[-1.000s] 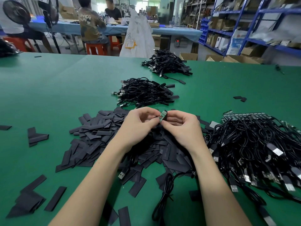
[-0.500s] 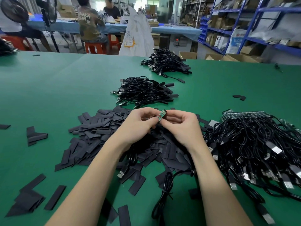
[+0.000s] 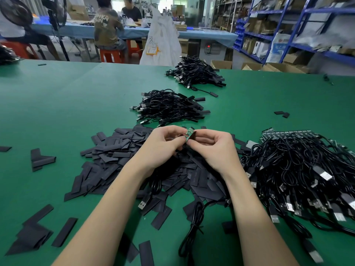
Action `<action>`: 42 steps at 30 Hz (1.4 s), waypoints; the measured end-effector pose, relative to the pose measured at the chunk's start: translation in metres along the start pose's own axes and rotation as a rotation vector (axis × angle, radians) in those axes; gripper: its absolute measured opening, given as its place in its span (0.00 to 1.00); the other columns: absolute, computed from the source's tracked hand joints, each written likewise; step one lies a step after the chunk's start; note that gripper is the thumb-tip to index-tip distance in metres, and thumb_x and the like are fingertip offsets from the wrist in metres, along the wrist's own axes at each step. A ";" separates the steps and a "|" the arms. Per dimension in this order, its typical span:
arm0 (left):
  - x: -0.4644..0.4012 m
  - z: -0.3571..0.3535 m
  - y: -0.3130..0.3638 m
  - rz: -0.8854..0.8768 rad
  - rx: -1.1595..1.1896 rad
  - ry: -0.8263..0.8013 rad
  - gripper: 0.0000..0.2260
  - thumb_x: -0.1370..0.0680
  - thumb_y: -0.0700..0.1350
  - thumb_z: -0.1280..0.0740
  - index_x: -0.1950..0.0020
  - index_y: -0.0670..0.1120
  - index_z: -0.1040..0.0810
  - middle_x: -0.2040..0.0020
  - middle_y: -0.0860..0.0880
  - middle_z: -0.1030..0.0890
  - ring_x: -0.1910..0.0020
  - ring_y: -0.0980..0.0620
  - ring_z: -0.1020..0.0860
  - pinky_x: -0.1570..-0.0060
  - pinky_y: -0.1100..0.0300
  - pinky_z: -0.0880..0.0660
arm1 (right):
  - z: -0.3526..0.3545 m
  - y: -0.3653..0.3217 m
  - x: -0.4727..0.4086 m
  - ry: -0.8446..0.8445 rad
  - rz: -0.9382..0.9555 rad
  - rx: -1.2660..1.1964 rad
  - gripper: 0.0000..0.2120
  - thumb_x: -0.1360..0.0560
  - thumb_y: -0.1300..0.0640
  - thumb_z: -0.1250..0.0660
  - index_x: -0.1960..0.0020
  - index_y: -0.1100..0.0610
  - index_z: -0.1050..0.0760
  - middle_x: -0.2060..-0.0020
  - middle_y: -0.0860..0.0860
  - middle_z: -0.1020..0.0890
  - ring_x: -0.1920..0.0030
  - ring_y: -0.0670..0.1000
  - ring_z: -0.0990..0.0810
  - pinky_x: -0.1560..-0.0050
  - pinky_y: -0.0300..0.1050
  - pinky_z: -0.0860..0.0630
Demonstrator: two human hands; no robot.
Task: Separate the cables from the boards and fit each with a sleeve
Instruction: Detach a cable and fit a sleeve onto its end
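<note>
Both hands meet in the middle for the grip: left hand (image 3: 163,145) and right hand (image 3: 213,148) have curled fingers pinching a small green board (image 3: 189,135), held tilted up off the bench with a bit of red wire showing at its lower left edge. Something dark sits at the board's top right corner against the right fingers, could be a sleeve, can't really tell. Right under the hands there's a big heap of flat black sleeves (image 3: 119,156) spread over the green bench (image 3: 57,104), with strays scattered toward the near left corner. A loose black cable (image 3: 192,227) runs out from under the right forearm toward the near edge, and a USB plug (image 3: 142,204) pokes out of the heap between the forearms. Off to the right is a fat tangle of cables still on boards (image 3: 299,169), the green board strips visible along its far edge. Further back on the bench are two more cable piles, a near pile (image 3: 169,107) and a far pile (image 3: 196,72), both with black sleeved ends sticking out to the right. Behind the bench a white bag (image 3: 162,41) hangs, two people sit at a blue table, and blue shelving (image 3: 288,31) runs along the right.
</note>
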State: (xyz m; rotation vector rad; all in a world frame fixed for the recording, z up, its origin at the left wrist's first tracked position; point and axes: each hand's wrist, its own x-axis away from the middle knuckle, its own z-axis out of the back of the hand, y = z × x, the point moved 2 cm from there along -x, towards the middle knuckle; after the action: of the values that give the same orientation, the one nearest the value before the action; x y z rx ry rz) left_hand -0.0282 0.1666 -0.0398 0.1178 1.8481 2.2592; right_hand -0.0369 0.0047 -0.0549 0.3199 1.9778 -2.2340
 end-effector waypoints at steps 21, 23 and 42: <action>0.002 0.005 0.006 0.013 0.075 -0.001 0.07 0.21 0.37 0.30 0.49 0.49 0.20 0.63 0.52 0.20 0.65 0.55 0.24 0.65 0.63 0.27 | 0.009 -0.006 0.000 0.081 -0.118 -0.377 0.07 0.31 0.64 0.22 0.55 0.54 0.12 0.54 0.55 0.12 0.51 0.51 0.13 0.49 0.42 0.18; 0.003 0.004 0.009 0.026 0.102 -0.026 0.06 0.22 0.37 0.30 0.50 0.48 0.19 0.65 0.53 0.20 0.68 0.56 0.25 0.66 0.66 0.27 | 0.009 -0.009 0.000 0.092 -0.134 -0.574 0.06 0.30 0.65 0.25 0.54 0.56 0.13 0.52 0.57 0.12 0.49 0.51 0.13 0.50 0.38 0.19; 0.007 0.007 0.013 0.182 0.442 -0.229 0.11 0.23 0.33 0.32 0.57 0.46 0.13 0.62 0.46 0.23 0.67 0.55 0.24 0.64 0.67 0.25 | 0.008 -0.016 0.007 -0.141 -0.159 -0.698 0.09 0.28 0.61 0.29 0.52 0.52 0.13 0.49 0.52 0.13 0.44 0.50 0.15 0.49 0.38 0.20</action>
State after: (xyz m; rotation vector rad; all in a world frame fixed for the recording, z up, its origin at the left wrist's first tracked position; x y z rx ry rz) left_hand -0.0349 0.1723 -0.0263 0.6100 2.2428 1.8035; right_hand -0.0481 -0.0011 -0.0398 -0.0808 2.5908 -1.4337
